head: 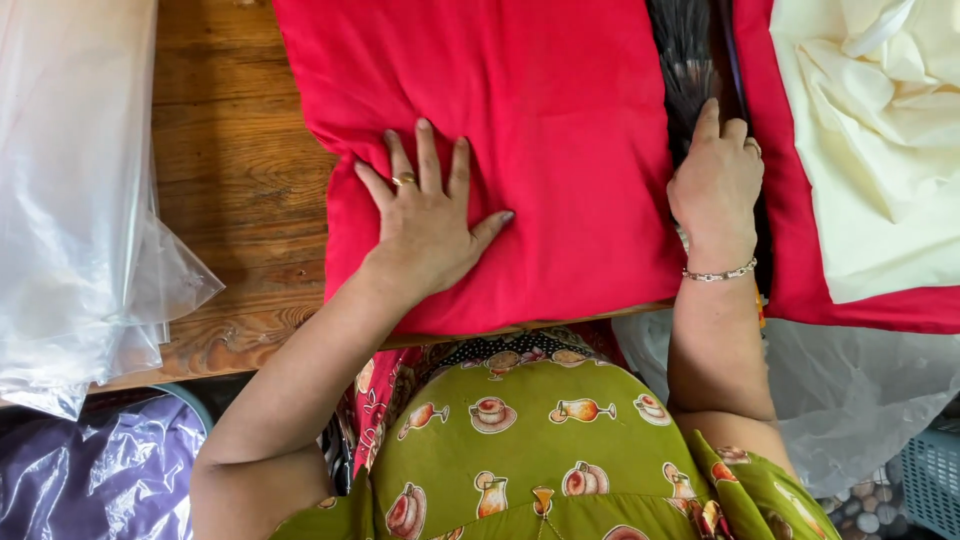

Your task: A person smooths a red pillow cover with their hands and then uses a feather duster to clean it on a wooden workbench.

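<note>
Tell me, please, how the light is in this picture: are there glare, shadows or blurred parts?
Head view: soft, even daylight, sharp throughout. The clear plastic at left shows pale glare. The left hand casts only a faint shadow on the red cushion. The right hand lies at its edge, beside a dark gap. The wooden table has readable grain.

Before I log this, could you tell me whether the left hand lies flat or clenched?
Flat: the left hand presses palm-down, fingers spread, on the red cushion.

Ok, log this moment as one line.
left hand: flat on red cushion | right hand: at cushion's right edge | table: wooden
</note>
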